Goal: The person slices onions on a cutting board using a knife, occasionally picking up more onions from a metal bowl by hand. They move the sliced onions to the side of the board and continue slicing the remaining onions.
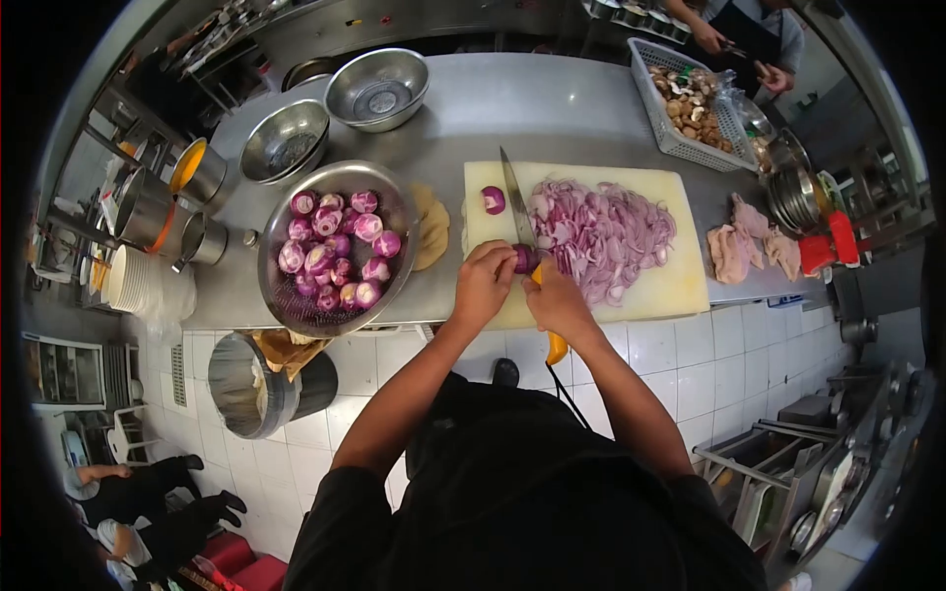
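At the near edge of the cream plastic cutting board [672, 292], which lies on the steel tabletop [552, 108], the person's left hand [482, 283] curls its fingers down over a small purple onion piece [525, 259] and pins it to the board. The right hand [558, 298] is wrapped tight around the yellow-handled steel knife [514, 202], whose blade points away from the body and meets the piece. A heap of sliced purple onion [603, 231] lies just right of the blade, and a purple half onion [493, 200] lies just left of it. A round steel bowl of peeled purple onions [335, 246] stands beside the board. The pinned piece is small and the left fingers sit very near the blade, so a slip on its rounded, slick surface could bring the edge onto them. The board lies close to the tabletop's front edge, so a hard push might shift it.
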The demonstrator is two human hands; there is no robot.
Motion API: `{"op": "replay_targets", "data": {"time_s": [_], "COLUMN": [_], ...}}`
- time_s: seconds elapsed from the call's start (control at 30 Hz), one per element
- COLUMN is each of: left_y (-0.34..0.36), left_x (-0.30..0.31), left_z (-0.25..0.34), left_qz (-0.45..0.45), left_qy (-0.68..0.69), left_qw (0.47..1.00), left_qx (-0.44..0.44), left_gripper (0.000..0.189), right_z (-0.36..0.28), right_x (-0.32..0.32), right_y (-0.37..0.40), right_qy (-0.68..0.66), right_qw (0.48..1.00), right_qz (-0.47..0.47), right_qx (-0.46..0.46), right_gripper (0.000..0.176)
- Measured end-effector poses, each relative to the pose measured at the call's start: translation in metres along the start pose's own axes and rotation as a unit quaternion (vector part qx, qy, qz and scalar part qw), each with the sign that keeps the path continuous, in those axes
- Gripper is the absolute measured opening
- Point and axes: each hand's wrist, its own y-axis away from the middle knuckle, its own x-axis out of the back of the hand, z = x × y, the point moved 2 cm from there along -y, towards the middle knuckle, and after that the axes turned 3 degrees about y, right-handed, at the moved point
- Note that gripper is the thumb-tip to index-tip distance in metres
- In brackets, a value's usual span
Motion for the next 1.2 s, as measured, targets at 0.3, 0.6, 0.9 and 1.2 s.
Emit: {"op": "replay_targets", "data": {"time_s": [0.3,0.6,0.9,1.2], "left_y": [-0.043,-0.024,-0.009,0.0], "left_x": [0.015,0.005,-0.007,-0.011], "left_z": [0.004,0.013,0.016,0.012], "left_qz": [-0.252,-0.083,0.001,0.041], "left_qy": [-0.124,-0.023,-0.012,0.036], "left_qw": [0.953,0.973,0.985,0.99], "left_qx": [-0.115,0.216,0.174,0.13], "left_gripper": [0.02,0.017,0.022,0.016], "right_z": [0.004,-0.006,0.002,-0.028], "right_x": [0.022,0.031,0.013,0.049], "right_y": [0.006,0.015,0.016,0.019], "right_qy": [-0.025,0.0,0.077,-0.016], "right_qw": [0.999,1.0,0.994,0.996], "right_qz": [-0.011,-0.023,0.04,-0.078], "right_qx": [-0.038,-0.009,0.062,-0.047], "right_gripper": [0.038,0.043,0.04,0.043]}}
